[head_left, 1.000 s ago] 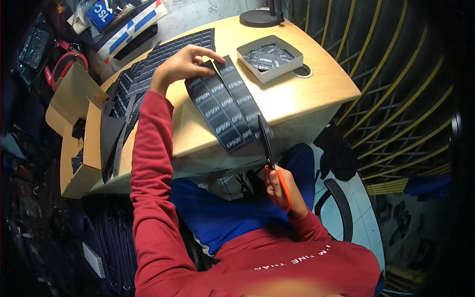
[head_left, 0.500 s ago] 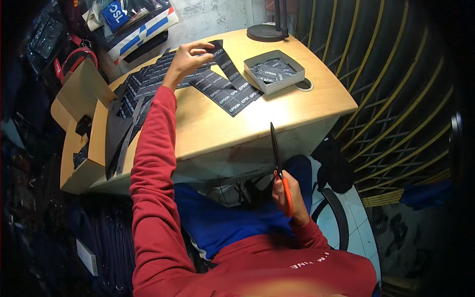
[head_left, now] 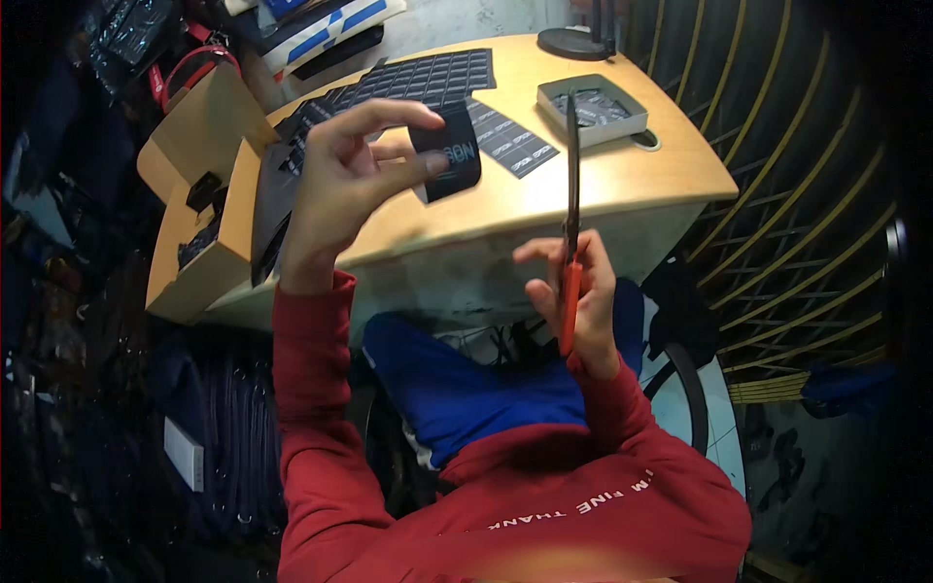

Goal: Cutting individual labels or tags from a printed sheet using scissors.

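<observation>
Raised above the table, my left hand (head_left: 335, 189) pinches a curled black label strip (head_left: 465, 160) with pale printing between thumb and fingers. My right hand (head_left: 597, 306) holds scissors by their orange handle (head_left: 570, 309), with its index finger and thumb sticking out to the left. The dark blades (head_left: 572, 165) point upward, apart from the strip; whether they are parted cannot be made out. Beyond the strip, a black printed label sheet (head_left: 520, 146) lies flat on the table. Larger label sheets (head_left: 442, 76) lie farther back and to the left.
A shallow grey box (head_left: 627, 128) of cut labels stands on the wooden table (head_left: 671, 170), behind the blades. Beside the table's left edge is an open cardboard box (head_left: 238, 219) with dark items inside. A black round stand base (head_left: 573, 44) is at the back. A folding metal gate (head_left: 777, 146) is on the right.
My left hand has come up and nearer with the strip, lifting it off the table. The scissors have risen with my right hand and stand more upright. The whole view has shifted slightly.
</observation>
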A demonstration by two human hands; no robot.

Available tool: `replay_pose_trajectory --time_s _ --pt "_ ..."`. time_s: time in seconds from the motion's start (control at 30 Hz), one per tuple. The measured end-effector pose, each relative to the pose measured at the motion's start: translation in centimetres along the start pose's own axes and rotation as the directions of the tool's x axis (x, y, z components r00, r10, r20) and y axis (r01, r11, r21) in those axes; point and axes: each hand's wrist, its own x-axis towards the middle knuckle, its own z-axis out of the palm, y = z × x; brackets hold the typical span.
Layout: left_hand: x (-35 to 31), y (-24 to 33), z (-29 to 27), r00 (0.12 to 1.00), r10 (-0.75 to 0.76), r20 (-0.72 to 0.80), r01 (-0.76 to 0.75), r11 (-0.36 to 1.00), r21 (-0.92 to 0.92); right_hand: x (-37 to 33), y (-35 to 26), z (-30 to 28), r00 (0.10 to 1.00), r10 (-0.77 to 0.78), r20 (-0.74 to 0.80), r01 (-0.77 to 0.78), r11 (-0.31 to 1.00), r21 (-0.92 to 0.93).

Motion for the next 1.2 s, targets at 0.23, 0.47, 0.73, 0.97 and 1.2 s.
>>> replay_pose_trajectory --time_s 0.23,0.47,0.73,0.97,1.2 --pt "-6.8 3.7 0.8 0.977 -0.209 0.043 0.205 0.975 0.090 -0.8 -2.8 5.6 0.998 0.035 0.052 -0.047 0.962 0.270" --pt "-11.1 3.8 4.4 0.976 -0.166 -0.142 0.186 0.973 0.136 -2.8 -2.6 7.0 1.000 0.017 0.007 -0.017 0.986 0.168" --pt "-14.3 5.3 3.4 0.948 -0.242 -0.206 0.273 0.953 0.134 -6.1 -3.3 3.7 0.942 0.139 0.305 -0.201 0.962 0.186" --pt "-15.2 5.7 2.7 0.953 -0.165 -0.256 0.204 0.970 0.134 -9.4 -3.4 0.4 0.878 0.294 0.378 -0.210 0.946 -0.248" --pt "-16.6 7.1 1.7 0.946 -0.236 -0.224 0.272 0.951 0.145 -10.2 -6.1 -0.9 0.726 0.450 0.520 -0.179 0.854 -0.488"
